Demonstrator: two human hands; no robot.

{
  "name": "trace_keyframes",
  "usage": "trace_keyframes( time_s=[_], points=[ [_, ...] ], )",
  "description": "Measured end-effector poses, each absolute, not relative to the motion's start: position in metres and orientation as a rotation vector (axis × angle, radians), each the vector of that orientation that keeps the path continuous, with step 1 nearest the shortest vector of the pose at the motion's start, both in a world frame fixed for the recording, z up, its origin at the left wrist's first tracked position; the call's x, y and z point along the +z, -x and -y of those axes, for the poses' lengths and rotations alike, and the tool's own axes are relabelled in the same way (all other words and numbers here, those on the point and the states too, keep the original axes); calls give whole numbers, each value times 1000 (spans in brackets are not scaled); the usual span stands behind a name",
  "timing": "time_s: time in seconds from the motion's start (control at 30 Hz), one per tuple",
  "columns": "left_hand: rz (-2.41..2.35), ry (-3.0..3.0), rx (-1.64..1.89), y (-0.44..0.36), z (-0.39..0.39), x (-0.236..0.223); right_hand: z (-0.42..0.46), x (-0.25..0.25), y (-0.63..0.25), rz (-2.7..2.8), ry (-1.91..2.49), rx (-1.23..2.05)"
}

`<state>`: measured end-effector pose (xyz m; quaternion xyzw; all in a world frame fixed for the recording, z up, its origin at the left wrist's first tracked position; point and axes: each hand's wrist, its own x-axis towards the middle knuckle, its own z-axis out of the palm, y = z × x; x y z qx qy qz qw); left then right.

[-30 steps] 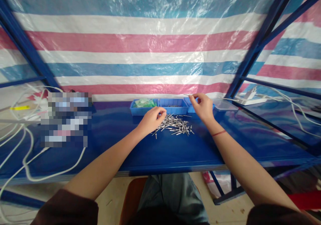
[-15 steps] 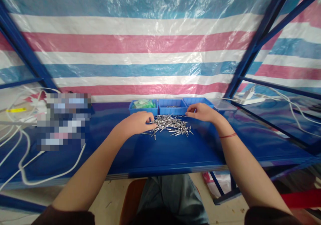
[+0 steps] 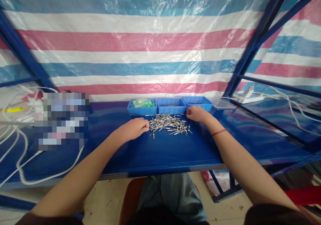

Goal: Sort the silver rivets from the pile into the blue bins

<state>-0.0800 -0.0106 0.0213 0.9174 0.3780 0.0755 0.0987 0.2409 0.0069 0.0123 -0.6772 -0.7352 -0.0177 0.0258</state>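
Observation:
A loose pile of small silver metal pins (image 3: 169, 124) lies on the blue table (image 3: 163, 149). My left hand (image 3: 134, 128) rests on the table at the pile's left edge, fingers curled shut; whether a pin is in them is hidden. My right hand (image 3: 197, 113) sits at the pile's far right corner as a loose fist, close to the blue bins. Nothing shows between its fingers.
Three small blue bins (image 3: 170, 105) stand in a row behind the pile, the left one (image 3: 141, 106) holding green pieces. A clear plastic tray (image 3: 223, 103) is to their right. White cables (image 3: 30, 164) loop over the table's left side. A striped tarp hangs behind.
My right hand came down from the rightmost bin to the pile's right corner and closed. My left hand slid from the top of the pile to its left edge.

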Motion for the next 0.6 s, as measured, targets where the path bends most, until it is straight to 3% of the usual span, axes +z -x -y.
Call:
trace_keyframes(
  time_s=[0.4, 0.6],
  points=[
    [-1063, -2837, 488, 46, -10, 33, 13, 32, -235, 2405, 1992, -78],
    [-985, -2697, 889, 22, -16, 15, 12, 61, -202, 2484, 1393, -5]
  ],
)
